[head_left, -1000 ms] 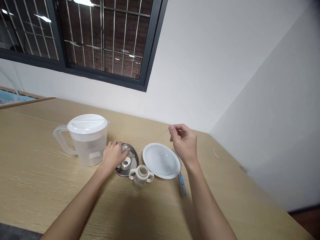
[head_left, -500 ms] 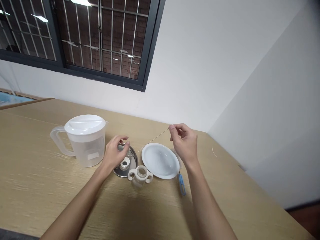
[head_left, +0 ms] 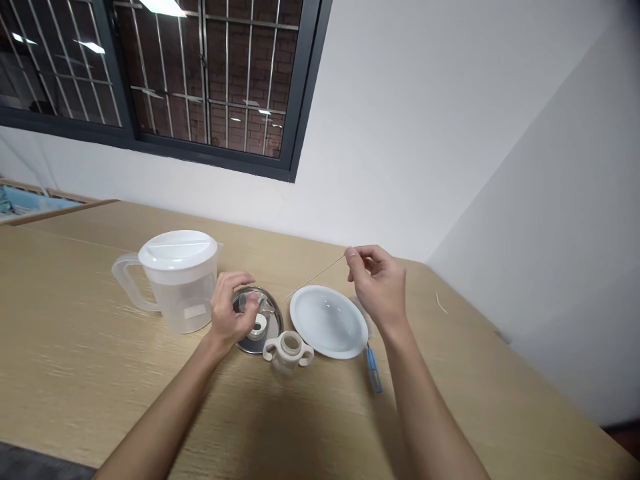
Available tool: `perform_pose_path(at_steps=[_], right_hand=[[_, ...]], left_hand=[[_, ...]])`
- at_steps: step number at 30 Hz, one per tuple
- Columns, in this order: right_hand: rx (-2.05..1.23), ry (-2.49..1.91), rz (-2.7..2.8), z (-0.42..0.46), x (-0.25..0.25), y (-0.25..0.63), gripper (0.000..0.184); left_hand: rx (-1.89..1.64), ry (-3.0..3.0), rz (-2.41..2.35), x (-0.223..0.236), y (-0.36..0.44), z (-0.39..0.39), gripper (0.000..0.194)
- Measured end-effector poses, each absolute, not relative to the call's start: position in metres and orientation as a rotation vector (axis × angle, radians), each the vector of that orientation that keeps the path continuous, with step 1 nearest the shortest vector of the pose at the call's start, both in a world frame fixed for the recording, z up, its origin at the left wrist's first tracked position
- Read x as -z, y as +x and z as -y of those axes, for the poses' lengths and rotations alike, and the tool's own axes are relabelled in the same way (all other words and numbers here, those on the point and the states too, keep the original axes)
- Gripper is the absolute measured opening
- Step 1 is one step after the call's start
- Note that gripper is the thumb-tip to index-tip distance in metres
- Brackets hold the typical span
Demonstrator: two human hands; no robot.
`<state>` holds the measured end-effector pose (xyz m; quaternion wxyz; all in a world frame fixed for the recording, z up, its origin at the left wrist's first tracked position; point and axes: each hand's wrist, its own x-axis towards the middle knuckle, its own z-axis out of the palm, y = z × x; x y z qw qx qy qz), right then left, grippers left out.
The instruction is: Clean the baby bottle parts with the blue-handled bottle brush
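My right hand (head_left: 379,287) pinches one end of a thin, pale stick-like strand (head_left: 315,275) between thumb and fingertips. The strand slants down to the left, behind the rim of a white bowl (head_left: 327,323). My left hand (head_left: 234,308) hovers over the left side of a round metal tray (head_left: 274,330), fingers curved and apart, holding nothing. In the tray lie a white ring-shaped collar (head_left: 258,325) and some clear pieces (head_left: 265,303), partly hidden by my thumb. A clear baby bottle (head_left: 287,363) with two cream handles stands in front, between tray and bowl.
A lidded plastic jug (head_left: 181,287) stands left of my left hand. A brush with a blue handle (head_left: 373,370) lies right of the bowl, partly covered by my right arm. Another pale strand (head_left: 441,303) lies farther right. Wall and window (head_left: 210,87) rise behind the table.
The view has shifted slightly, so everything sits a little farther right. My left hand has drawn slightly leftward relative to the tray. My right hand keeps its pinch on the strand.
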<state>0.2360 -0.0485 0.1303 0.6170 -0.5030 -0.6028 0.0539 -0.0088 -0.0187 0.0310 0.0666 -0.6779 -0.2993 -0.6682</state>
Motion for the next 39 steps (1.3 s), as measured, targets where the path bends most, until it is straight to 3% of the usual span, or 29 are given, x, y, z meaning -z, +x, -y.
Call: perform_pose_path(at_steps=[5,9,19,25,32,39], right_hand=[[-0.115,-1.154,1.396,0.047,-0.129,0.237,0.031],[-0.116,-1.152,1.391,0.046,-0.129,0.236,0.032],[-0.121,-1.161,1.394,0.045,-0.128,0.238,0.031],[-0.115,-1.164,1.394,0.045,-0.127,0.238,0.034],[-0.116,-1.198,1.417,0.042,-0.126,0.24,0.033],[-0.078,-1.22,1.402,0.042,-0.127,0.246,0.033]], left_hand=[[2.272,-2.019,0.765,-0.025,-0.002,0.013,0.041],[2.355,-2.046,0.748,-0.024,0.001,0.011,0.042],[2.211,-2.033,0.804,-0.023,0.003,0.016,0.031],[2.14,-1.992,0.807,-0.025,0.006,0.017,0.037],[2.043,-2.035,0.897,-0.028,0.0,0.019,0.016],[2.01,-2.176,0.89,-0.025,-0.002,0.018,0.032]])
